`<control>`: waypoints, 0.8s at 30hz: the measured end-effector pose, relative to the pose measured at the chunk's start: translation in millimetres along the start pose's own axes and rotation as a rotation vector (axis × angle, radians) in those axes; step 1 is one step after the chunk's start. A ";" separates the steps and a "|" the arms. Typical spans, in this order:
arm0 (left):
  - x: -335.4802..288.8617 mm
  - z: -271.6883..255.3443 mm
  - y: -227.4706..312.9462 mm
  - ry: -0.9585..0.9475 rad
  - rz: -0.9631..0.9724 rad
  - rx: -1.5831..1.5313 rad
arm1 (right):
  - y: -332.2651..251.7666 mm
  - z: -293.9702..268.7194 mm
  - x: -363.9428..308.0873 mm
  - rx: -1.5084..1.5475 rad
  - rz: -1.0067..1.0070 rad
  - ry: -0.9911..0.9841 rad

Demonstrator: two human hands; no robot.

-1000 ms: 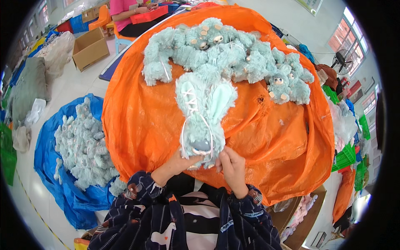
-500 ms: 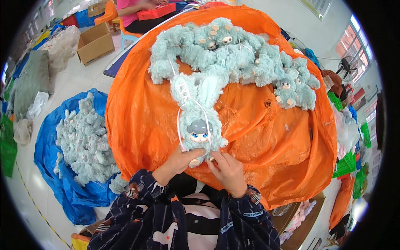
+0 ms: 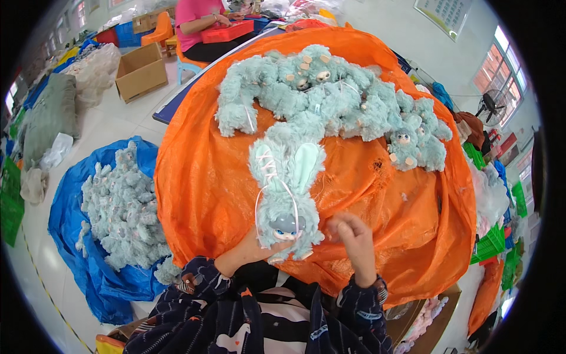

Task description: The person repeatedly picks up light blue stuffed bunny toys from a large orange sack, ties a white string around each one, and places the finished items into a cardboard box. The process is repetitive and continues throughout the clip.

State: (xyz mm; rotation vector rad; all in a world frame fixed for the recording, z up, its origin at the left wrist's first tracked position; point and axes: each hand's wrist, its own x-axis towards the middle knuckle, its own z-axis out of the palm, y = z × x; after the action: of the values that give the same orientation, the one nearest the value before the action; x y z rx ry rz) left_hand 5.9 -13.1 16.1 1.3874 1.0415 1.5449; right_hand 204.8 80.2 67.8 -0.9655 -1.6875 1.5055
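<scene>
A pale blue-green plush rabbit doll with long ears, a grey fringe and blue eyes lies face up in front of me. White cord laces one ear and loops down around its face. My left hand grips the doll's lower side; the fingers are partly hidden under the fur. To the right of the doll, and apart from it, my right hand is raised with its fingers curled together. What those fingers hold, if anything, cannot be made out.
An orange sheet covers the table, with a heap of similar plush dolls along its far side. On the floor at left, a blue sheet holds more plush pieces. Beyond are a cardboard box and a seated person with a red tray.
My right hand has left the doll's lower edge, moving right and up. The doll's head now tips downward slightly in my left hand. The whole view has shifted a little.
</scene>
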 end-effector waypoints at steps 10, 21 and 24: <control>-26.0 -2.7 1.0 -0.184 -0.239 0.034 | -28.4 41.8 27.2 -0.143 -0.205 -0.248; -43.4 -27.6 8.4 0.010 -0.297 -0.119 | -14.5 53.7 48.5 -0.346 -0.716 -0.471; -65.7 -54.3 15.6 0.234 -0.157 0.058 | -41.6 61.1 63.3 -0.201 -0.390 -0.618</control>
State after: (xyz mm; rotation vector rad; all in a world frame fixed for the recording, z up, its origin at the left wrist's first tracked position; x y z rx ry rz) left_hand -43.3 -83.5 5.0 1.1515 1.3135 1.5966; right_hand 116.7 101.9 102.7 -0.2232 -2.3308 1.4629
